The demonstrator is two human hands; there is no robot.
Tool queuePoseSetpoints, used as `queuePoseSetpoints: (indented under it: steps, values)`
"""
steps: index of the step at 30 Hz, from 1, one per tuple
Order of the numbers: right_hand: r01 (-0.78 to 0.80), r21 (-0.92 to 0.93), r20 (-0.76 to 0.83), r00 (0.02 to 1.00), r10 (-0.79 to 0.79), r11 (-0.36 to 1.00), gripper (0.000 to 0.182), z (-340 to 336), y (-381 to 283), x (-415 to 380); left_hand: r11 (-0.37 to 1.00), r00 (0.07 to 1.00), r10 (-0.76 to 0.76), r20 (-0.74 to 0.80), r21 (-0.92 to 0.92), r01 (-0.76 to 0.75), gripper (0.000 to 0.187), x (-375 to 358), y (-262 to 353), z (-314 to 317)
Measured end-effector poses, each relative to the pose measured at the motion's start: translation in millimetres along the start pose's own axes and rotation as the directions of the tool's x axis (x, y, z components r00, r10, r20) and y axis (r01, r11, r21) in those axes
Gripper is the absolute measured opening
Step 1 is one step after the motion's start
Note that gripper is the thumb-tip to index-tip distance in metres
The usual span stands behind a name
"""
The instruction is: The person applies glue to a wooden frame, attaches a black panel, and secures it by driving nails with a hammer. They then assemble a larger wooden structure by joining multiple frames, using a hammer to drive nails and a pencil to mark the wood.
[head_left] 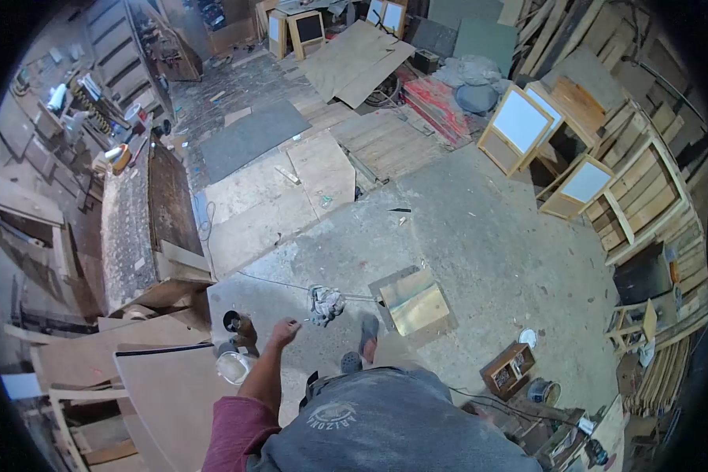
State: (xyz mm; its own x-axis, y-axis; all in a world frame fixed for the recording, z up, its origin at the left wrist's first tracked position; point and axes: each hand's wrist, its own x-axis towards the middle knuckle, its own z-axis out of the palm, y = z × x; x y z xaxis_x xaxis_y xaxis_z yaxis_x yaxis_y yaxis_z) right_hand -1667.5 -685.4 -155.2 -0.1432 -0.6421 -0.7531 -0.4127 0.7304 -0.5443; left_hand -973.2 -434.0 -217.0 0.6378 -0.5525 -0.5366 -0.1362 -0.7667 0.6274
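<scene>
My left hand [285, 332] reaches forward from a maroon sleeve, held over the concrete floor. Its fingers are curled together; whatever they may hold is too small to make out. Just beyond the hand, a crumpled grey-white rag [325, 304] appears to lie on the floor. Left of it are a dark can [233, 321] and a white bucket [233, 367]. Ahead of my feet is a square wooden panel [415, 302] with a shiny top, on a darker sheet. My right hand is out of view.
A long wooden bench [169, 208] stands at left, near a leaning board [161, 385]. Framed cabinet pieces [515, 126] and slatted wood [661, 181] line the right. A wooden box [507, 370] and a white lid [528, 338] sit nearby. Sheets [252, 135] cover the far floor.
</scene>
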Motion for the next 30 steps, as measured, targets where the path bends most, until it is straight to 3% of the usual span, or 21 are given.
queuePoseSetpoints:
  steps: [2,3,5,8,11,12,14,15,16,17,18,19,21,23,24,26,27,28,30]
  values:
    - [-0.041,0.023,0.014,0.999,0.041,0.999,0.035,6.2,-30.3,15.3,0.995,0.994,-0.015,0.106,-0.095,0.025,0.042,7.9,31.5,19.4]
    - [-0.061,0.038,0.021,0.998,0.060,0.997,0.035,10.3,-46.9,25.0,0.969,0.963,-0.059,0.263,-0.215,0.118,0.044,21.6,47.2,24.8]
    - [-0.117,0.087,0.060,0.992,0.112,0.989,0.036,24.8,-75.9,44.8,0.983,0.923,-0.109,0.369,-0.096,0.154,0.049,52.4,88.6,24.2]
    - [-0.183,0.167,0.161,0.974,0.157,0.969,0.036,61.5,-123.5,92.5,1.000,0.946,-0.006,0.323,-0.026,0.015,0.053,138.2,139.6,22.9]
    - [-0.149,-0.013,0.219,0.965,0.148,0.989,0.031,131.5,-199.8,179.8,0.993,0.982,0.091,0.167,-0.085,-0.078,0.049,235.1,219.6,3.6]
    - [-0.103,-0.101,0.243,0.962,0.125,0.989,0.030,159.5,-230.2,212.7,0.974,0.983,0.129,0.128,-0.202,-0.101,0.045,266.8,250.2,-6.0]
    - [0.069,-0.278,0.271,0.962,0.010,0.958,0.027,211.2,-306.4,278.5,0.979,0.988,0.100,0.114,-0.188,-0.078,0.044,319.5,322.0,-30.2]
    - [0.194,-0.375,0.272,0.958,-0.093,0.906,0.026,232.3,-353.1,306.1,0.984,0.991,0.069,0.116,-0.171,-0.048,0.043,347.5,356.8,-45.9]
    - [0.337,-0.453,0.261,0.935,-0.238,0.826,0.025,253.9,-404.6,329.9,0.971,0.976,0.189,0.112,-0.168,-0.169,0.040,386.7,374.3,-53.9]
    - [0.451,-0.467,0.244,0.893,-0.379,0.761,0.024,269.5,-467.5,334.4,0.974,0.972,0.193,0.134,-0.147,-0.174,0.040,417.7,398.4,-60.0]
    - [0.533,-0.413,0.223,0.845,-0.485,0.738,0.023,278.8,-534.2,323.7,0.971,0.970,0.236,0.056,-0.059,-0.233,0.040,443.6,422.5,-59.9]
    - [0.625,-0.231,0.273,0.777,-0.567,0.745,0.026,275.3,-605.8,297.0,0.956,0.956,0.291,-0.026,0.030,-0.291,0.040,469.6,443.4,-57.5]
    - [0.637,0.007,0.235,0.748,-0.621,0.770,0.028,264.9,-709.3,273.5,0.960,0.959,0.279,-0.058,-0.025,-0.280,0.040,517.1,477.3,-41.5]
    - [0.672,0.015,0.247,0.715,-0.654,0.740,0.029,234.1,-796.3,263.4,0.987,0.998,0.046,-0.039,-0.152,-0.051,0.039,548.2,512.9,-11.1]
    - [0.710,0.026,0.269,0.673,-0.689,0.704,0.030,220.1,-827.7,273.5,0.993,0.996,0.067,0.051,0.090,-0.071,0.038,579.2,507.0,9.0]
    - [0.706,0.030,0.184,0.692,-0.698,0.707,0.030,179.6,-867.8,327.0,0.825,0.950,0.077,0.303,0.516,-0.231,0.047,603.6,533.9,50.4]
    - [0.701,0.039,0.110,0.706,-0.700,0.712,0.030,157.5,-883.6,354.7,0.762,0.867,0.200,0.457,0.484,-0.431,0.052,609.4,546.9,63.7]
    - [0.686,0.068,-0.005,0.727,-0.687,0.725,0.029,138.1,-893.4,376.6,0.724,0.841,-0.051,0.539,0.600,-0.340,0.053,624.9,582.4,80.6]
    - [0.635,0.110,-0.139,0.771,-0.621,0.765,0.028,94.4,-872.0,452.9,0.794,0.894,-0.026,0.448,0.553,-0.254,0.050,666.1,619.7,124.7]
